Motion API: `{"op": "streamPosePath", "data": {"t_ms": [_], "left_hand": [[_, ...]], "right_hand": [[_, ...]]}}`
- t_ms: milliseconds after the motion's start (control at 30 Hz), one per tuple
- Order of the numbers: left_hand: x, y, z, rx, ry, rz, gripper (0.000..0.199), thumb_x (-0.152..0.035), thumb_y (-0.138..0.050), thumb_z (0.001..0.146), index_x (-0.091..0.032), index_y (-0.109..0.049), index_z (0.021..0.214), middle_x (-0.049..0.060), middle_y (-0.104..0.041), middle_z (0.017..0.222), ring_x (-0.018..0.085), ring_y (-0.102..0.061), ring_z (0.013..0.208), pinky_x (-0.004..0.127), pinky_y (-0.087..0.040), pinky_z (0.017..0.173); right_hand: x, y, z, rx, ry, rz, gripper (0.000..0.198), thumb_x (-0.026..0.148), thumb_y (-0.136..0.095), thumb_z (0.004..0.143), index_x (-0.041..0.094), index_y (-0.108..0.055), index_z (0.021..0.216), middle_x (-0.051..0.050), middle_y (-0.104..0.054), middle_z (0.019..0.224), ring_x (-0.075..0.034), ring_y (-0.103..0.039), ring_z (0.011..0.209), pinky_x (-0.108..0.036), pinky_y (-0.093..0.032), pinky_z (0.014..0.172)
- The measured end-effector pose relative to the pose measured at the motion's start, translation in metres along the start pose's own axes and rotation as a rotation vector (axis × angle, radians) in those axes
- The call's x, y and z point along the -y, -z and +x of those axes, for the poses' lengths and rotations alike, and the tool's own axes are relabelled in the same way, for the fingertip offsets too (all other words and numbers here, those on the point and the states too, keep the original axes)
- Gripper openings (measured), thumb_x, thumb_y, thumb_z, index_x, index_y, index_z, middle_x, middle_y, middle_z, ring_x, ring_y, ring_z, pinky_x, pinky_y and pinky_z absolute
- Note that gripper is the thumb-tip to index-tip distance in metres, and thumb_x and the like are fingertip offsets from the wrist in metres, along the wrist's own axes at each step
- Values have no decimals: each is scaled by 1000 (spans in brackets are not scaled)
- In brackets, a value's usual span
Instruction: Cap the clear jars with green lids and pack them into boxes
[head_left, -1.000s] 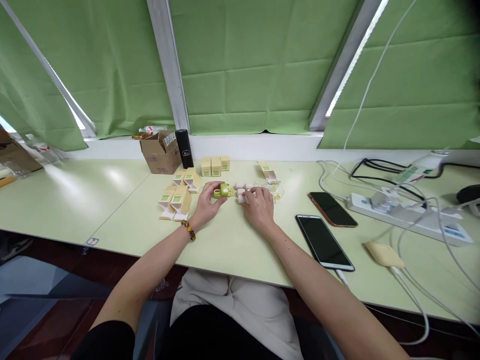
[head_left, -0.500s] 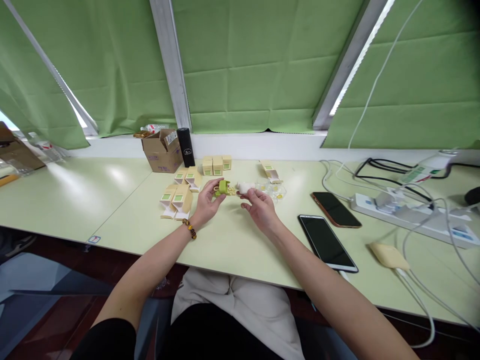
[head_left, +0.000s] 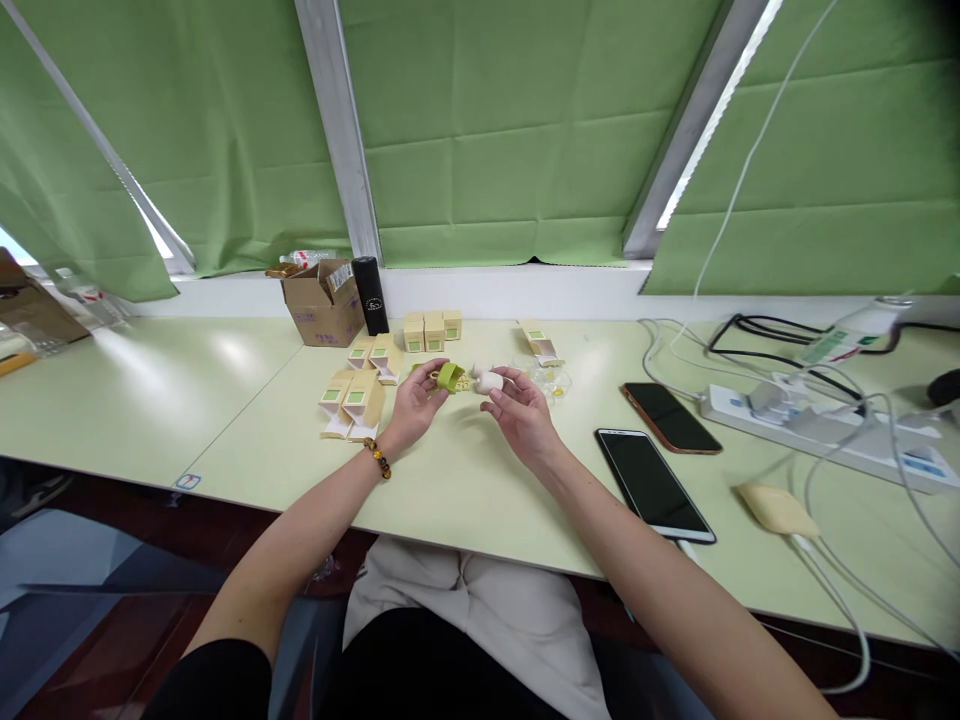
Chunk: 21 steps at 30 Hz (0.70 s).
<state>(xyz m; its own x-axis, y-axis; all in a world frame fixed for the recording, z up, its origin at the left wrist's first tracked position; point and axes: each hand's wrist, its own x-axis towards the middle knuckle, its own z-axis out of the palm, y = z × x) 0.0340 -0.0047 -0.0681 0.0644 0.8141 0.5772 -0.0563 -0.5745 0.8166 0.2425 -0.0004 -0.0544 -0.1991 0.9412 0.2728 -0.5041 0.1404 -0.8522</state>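
— What are the hands doing at the pale green desk (head_left: 465, 490)?

— The left hand (head_left: 411, 405), a beaded bracelet (head_left: 377, 459) at its wrist, pinches a small green case (head_left: 450, 376) between thumb and fingertips, just above the desk. The right hand (head_left: 522, 412) pinches a small white piece (head_left: 490, 381) right beside it; the two items nearly touch, at the middle of the desk.

— Anything readable around them?

— Little. The small cream boxes (head_left: 432, 329) beyond the hands carry green square labels, as do the opened cartons (head_left: 352, 398) to the left, but the print is too small to read. The brown cardboard box (head_left: 322, 303) at the far edge bears a white sticker and a dark stamp, both illegible. A black cylinder (head_left: 370, 294) beside it shows a faint white mark, unreadable.

— And on the right?

— Two phones lie screens dark: a black phone (head_left: 648, 484) nearer, a red-edged phone (head_left: 670, 417) farther. Beyond them a white power strip (head_left: 825, 438) sits among tangled cables, and a cream mouse-shaped object (head_left: 777, 508) rests near the front edge. Green blinds (head_left: 525, 130) cover the windows behind.
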Motion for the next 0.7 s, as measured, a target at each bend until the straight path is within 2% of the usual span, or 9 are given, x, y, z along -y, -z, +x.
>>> {"op": "streamPosePath", "data": {"t_ms": [167, 233, 300, 433, 567, 700], "left_hand": [[-1, -2, 0, 16, 3, -21, 55, -41, -83, 90, -20, -57, 133, 15, -67, 134, 26, -70, 124, 42, -57, 108], [-3, -3, 0, 16, -1, -9, 54, -40, -85, 88, -21, -56, 130, 15, -66, 135, 26, -70, 123, 42, -57, 108], [-4, -4, -1, 14, -4, 12, 53, -38, -86, 87, -21, -56, 128, 14, -66, 135, 25, -71, 121, 42, -57, 106], [-4, -5, -1, -1, -17, 51, 51, -32, -87, 85, -21, -58, 125, 14, -67, 134, 24, -71, 118, 41, -58, 103], [-4, -5, -1, 8, -22, 106, 50, -26, -87, 82, -21, -60, 123, 13, -68, 131, 24, -70, 118, 43, -57, 106], [-5, -6, -1, 23, -34, 112, 50, -21, -88, 80, -21, -62, 122, 12, -69, 130, 24, -71, 117, 44, -56, 108]], "right_hand": [[0, -4, -2, 25, 22, -10, 48, 45, -94, 71, 29, -75, 112, -4, -75, 117, -21, -70, 105, -44, -64, 97], [-1, -6, -2, 16, 40, -34, 51, 47, -94, 71, 29, -76, 115, -5, -75, 121, -23, -70, 107, -46, -63, 100], [-2, -7, -2, 7, 58, -69, 51, 48, -94, 71, 28, -76, 115, -6, -76, 120, -23, -71, 107, -46, -62, 98], [-6, -5, 0, -15, 82, -130, 45, 49, -95, 72, 26, -79, 107, -5, -79, 106, -21, -70, 94, -40, -61, 89], [-9, -5, 1, -23, 101, -218, 43, 53, -92, 74, 26, -81, 106, -4, -79, 100, -18, -66, 81, -39, -60, 83], [-9, -7, 0, -18, 88, -267, 47, 54, -91, 73, 25, -81, 108, -3, -78, 94, -18, -66, 78, -38, -60, 79]]}}
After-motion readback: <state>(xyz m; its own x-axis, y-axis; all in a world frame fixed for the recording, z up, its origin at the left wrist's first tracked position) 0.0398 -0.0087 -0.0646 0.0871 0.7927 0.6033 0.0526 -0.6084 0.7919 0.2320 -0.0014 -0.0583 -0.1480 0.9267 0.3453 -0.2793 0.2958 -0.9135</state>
